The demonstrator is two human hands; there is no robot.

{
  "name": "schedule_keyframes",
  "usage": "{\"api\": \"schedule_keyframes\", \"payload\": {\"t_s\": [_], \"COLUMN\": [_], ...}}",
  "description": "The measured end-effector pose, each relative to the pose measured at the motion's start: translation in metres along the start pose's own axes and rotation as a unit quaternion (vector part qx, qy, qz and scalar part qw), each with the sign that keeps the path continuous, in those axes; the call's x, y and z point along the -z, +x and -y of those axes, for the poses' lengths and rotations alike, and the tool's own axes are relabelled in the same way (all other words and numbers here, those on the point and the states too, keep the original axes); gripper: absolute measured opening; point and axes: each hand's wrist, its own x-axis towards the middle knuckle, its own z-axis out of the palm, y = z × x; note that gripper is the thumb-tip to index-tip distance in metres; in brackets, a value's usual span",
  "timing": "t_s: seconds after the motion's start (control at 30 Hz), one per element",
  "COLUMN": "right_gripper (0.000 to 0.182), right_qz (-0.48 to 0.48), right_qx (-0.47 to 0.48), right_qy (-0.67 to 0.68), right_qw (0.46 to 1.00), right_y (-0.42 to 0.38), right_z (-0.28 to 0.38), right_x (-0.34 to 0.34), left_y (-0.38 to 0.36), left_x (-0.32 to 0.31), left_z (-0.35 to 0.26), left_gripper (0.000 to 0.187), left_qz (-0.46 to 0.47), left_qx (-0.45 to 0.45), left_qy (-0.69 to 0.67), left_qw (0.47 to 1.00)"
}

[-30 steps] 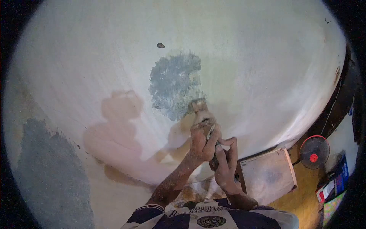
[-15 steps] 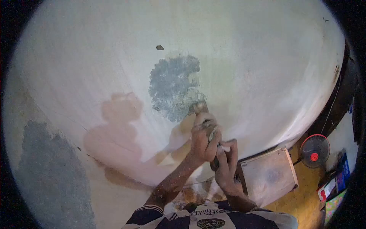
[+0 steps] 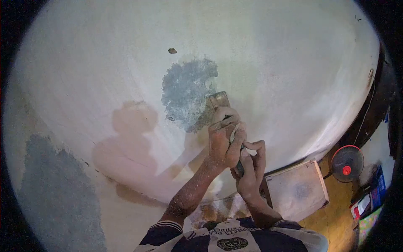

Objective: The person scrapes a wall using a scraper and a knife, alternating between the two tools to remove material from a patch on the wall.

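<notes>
A flat metal blade tool, perhaps a scraper [image 3: 218, 99], touches the pale wall [image 3: 285, 84] at the right edge of a rough grey patch [image 3: 187, 90]. My left hand [image 3: 224, 140] wraps round the tool just below its blade. Lower and to the right, my right hand [image 3: 251, 166] closes round the tool's dark handle [image 3: 239, 169]. Both hands look dusty, and their fingers hide most of the handle.
A second grey patch [image 3: 58, 197] covers the lower left wall. A small dark chip mark [image 3: 172, 51] lies above the middle patch. At the lower right are a pale board-like box [image 3: 297, 191], a fan with a red rim [image 3: 347, 164] and blue and red items [image 3: 371, 195].
Both hands and the tool have moved up along the wall, and the blade, blurred before, now shows clearly. The view has shifted slightly.
</notes>
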Motion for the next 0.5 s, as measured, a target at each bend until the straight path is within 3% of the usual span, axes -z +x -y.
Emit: {"api": "schedule_keyframes", "payload": {"t_s": [0.07,0.37,0.5], "right_gripper": [0.011,0.011,0.011], "right_qz": [0.010,0.009,-0.005], "right_qx": [-0.025,-0.031,-0.022], "right_qy": [-0.010,-0.010,-0.003], "right_qw": [1.000,0.999,1.000], "right_y": [-0.010,-0.010,-0.003], "right_z": [-0.008,-0.014,-0.010], "right_x": [0.009,0.014,0.007], "left_y": [-0.019,-0.013,0.007], "left_x": [-0.002,-0.006,0.003], "left_z": [0.014,0.012,-0.002], "left_gripper": [0.023,0.019,0.019], "left_qz": [0.003,-0.006,0.027], "left_qx": [0.031,-0.002,-0.088], "left_qy": [-0.031,-0.001,0.081], "left_qw": [0.999,1.000,0.992]}}
